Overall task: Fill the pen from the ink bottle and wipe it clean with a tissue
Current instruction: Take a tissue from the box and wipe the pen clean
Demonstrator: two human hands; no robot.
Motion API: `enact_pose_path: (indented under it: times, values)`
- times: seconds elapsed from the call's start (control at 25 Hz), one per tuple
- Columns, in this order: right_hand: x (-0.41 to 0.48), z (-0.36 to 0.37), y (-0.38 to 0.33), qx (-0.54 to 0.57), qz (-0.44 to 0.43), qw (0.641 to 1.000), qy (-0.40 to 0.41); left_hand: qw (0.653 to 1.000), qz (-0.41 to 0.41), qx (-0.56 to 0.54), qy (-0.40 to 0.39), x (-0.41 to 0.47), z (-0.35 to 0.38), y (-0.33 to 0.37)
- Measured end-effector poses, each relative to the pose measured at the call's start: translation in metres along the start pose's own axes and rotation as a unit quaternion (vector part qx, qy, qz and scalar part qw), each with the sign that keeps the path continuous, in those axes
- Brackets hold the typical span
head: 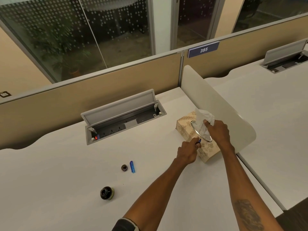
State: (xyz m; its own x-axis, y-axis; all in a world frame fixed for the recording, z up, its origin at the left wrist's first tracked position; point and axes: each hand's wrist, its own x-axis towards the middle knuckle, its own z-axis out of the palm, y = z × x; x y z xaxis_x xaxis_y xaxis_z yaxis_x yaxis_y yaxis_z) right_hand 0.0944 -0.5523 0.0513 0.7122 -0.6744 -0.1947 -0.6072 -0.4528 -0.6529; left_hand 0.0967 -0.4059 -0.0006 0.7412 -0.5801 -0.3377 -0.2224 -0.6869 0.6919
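My right hand (217, 130) pinches a white tissue (202, 120) that sticks up out of a beige floral tissue box (184, 129). My left hand (187, 153) is closed on the blue pen (198, 142), whose dark tip pokes out against the side of the box. On the white desk (58, 172) lies the blue pen cap (132, 167), with the small dark bottle lid (124, 167) just left of it. The open ink bottle (106, 193) stands nearer to me at the lower left, apart from both hands.
An open grey socket box (123, 117) with a raised lid is set into the desk behind the bottle. A white curved divider (221, 105) stands right behind the tissue box. A beige partition wall runs along the back.
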Motion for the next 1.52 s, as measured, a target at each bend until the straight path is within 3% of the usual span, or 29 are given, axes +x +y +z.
enact_pose_path:
  times: [0.4, 0.64, 0.88, 1.16, 1.36, 1.52]
  values:
    - [-0.014, -0.014, -0.007, -0.011, -0.011, 1.000, 0.016, 0.997, -0.009, -0.077, -0.004, -0.002, -0.003, -0.003]
    - [-0.019, -0.055, -0.046, 0.089, -0.067, 0.990, 0.086, 0.989, -0.011, -0.148, -0.016, -0.005, -0.006, -0.002]
    - [-0.043, -0.040, -0.065, 0.131, -0.075, 0.988, 0.040, 0.953, -0.023, -0.293, 0.070, -0.032, -0.045, -0.007]
    - [-0.091, -0.012, -0.098, 0.227, -0.124, 0.966, -0.001, 0.909, -0.038, -0.369, 0.190, -0.116, -0.109, -0.053]
    - [-0.134, 0.024, -0.122, 0.192, -0.178, 0.962, -0.076, 0.886, -0.049, -0.365, 0.282, -0.185, -0.134, -0.082]
    - [-0.173, 0.056, -0.142, 0.151, -0.206, 0.949, -0.185, 0.913, -0.020, -0.261, 0.312, -0.223, -0.154, -0.094]
